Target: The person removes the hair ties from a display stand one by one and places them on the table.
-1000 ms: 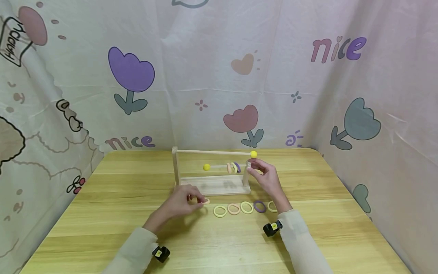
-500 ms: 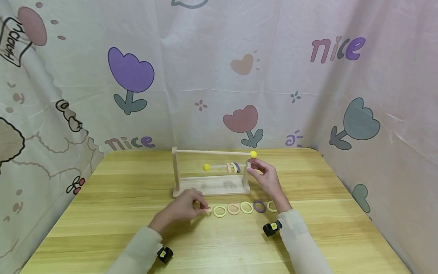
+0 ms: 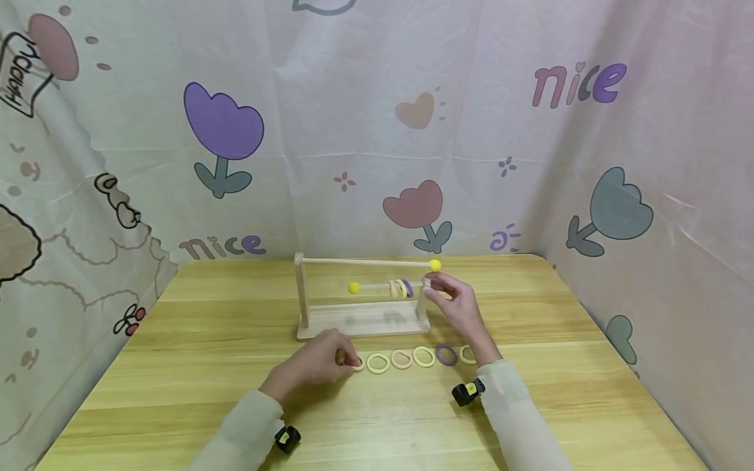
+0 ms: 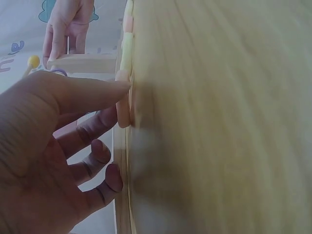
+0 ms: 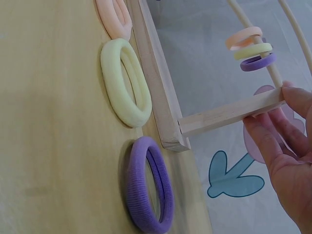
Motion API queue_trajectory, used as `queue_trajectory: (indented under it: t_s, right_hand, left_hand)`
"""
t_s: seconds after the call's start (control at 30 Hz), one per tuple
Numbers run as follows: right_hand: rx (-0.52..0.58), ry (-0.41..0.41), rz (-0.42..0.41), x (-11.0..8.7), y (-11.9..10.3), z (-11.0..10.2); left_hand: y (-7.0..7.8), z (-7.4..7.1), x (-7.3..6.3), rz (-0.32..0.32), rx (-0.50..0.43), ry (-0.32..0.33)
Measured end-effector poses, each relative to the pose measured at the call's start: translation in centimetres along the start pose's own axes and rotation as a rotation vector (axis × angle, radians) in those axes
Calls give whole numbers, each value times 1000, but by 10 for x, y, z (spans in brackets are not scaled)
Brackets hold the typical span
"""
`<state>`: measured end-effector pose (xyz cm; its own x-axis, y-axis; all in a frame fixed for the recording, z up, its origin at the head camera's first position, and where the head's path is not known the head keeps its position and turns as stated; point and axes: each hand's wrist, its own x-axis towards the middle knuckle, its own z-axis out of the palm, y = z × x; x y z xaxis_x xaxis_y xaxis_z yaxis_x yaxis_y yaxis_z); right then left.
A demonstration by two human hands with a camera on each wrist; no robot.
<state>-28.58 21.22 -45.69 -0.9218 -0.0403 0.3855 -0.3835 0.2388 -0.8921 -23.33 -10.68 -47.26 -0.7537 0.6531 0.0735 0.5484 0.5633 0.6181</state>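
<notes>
At the left end of a row of hair ties, my left hand (image 3: 315, 361) pinches a peach hair tie (image 4: 124, 113) between thumb and forefinger, low against the table. A wooden rack (image 3: 362, 320) with two dowels stands behind the row. My right hand (image 3: 461, 307) grips the top of its short right post (image 5: 234, 111). On the lower dowel hang a peach hair tie (image 5: 243, 36), a pale yellow one (image 5: 252, 50) and a purple one (image 5: 257, 62). Both dowels end in yellow balls, the upper ball (image 3: 435, 265) just above my right hand.
Rightward along the row lie a pale yellow hair tie (image 3: 378, 364), a peach one (image 3: 402, 359), another yellow one (image 3: 424, 357), a purple one (image 3: 446, 355) and a yellow one (image 3: 467, 354) partly behind the right wrist. A printed curtain (image 3: 330, 216) borders the wooden table (image 3: 377, 425).
My left hand has come toward the table's front with the peach hair tie, from near the rack's base to the row's left end. The right hand stays on the post.
</notes>
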Motion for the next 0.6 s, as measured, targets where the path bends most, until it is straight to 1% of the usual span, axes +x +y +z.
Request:
queue_trajectory:
  t_s: [0.2,0.33,0.6]
  right_hand:
    - [-10,-2,-4,0,1,0]
    - [4,-4,-1,0,1,0]
    - [29,-8,-12,1,2,0]
  left_hand:
    - [1,0,1,-5,13,-16]
    - [2,-1,1,-5,12,-19]
    - [-1,-1,2,18,23,-18]
